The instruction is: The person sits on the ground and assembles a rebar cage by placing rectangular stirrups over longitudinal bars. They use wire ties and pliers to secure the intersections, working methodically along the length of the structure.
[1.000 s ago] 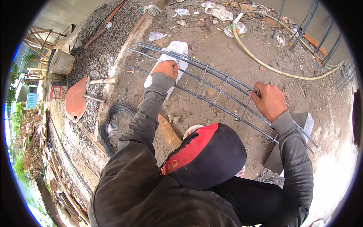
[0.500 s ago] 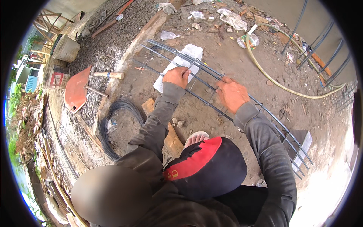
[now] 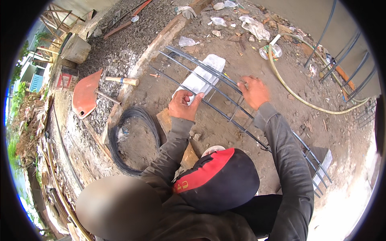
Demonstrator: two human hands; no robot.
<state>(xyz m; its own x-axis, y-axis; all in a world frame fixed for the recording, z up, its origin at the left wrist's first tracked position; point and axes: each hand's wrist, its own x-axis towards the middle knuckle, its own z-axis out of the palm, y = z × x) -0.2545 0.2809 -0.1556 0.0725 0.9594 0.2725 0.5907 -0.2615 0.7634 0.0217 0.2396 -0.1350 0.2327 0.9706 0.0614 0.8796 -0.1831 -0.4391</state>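
Note:
A long rebar cage of dark bars and thin cross ties lies slantwise across the ground before me. Under its far-left part is a whitish block; a grey block sits under the right end. My left hand is closed at the cage's near bar, thumb and forefinger bent about it beside the whitish block. Over the far bars, my right hand has its fingers curled together; anything in the fingertips is too small to make out. My right forearm hides part of the cage.
Left of me lie a coil of dark wire, a wooden plank, a hammer and an orange shovel blade. A pale hose curves at the right, near upright rebars. Plastic litter lies at the far side.
The view has shifted slightly. My left hand has come back from the middle of the cage to its near bar. The right hand has lifted a little off the bars toward the far side.

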